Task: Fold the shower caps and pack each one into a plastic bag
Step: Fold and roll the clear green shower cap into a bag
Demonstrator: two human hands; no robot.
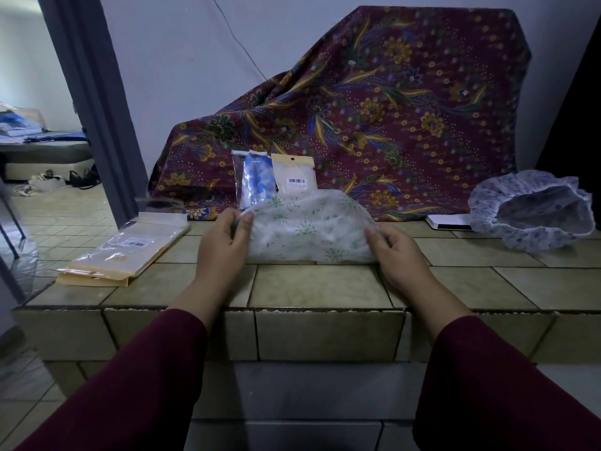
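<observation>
1. The tiled bench (312, 284) carries everything.
2. A green-print shower cap (309, 227) lies folded at its middle, pinched by the left hand (224, 242) and right hand (398, 252).
3. A blue-print cap (533, 209) sits open at right.
4. Empty bags (126, 249) lie stacked at left.
5. Two packed bags (276, 177) stand behind.

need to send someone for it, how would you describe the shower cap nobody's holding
Look along the tiled counter to its far right end, past the patterned maroon cloth. The loose shower cap sits there, puffed open, white with small blue flowers; the held one is flat, green-printed.
</observation>
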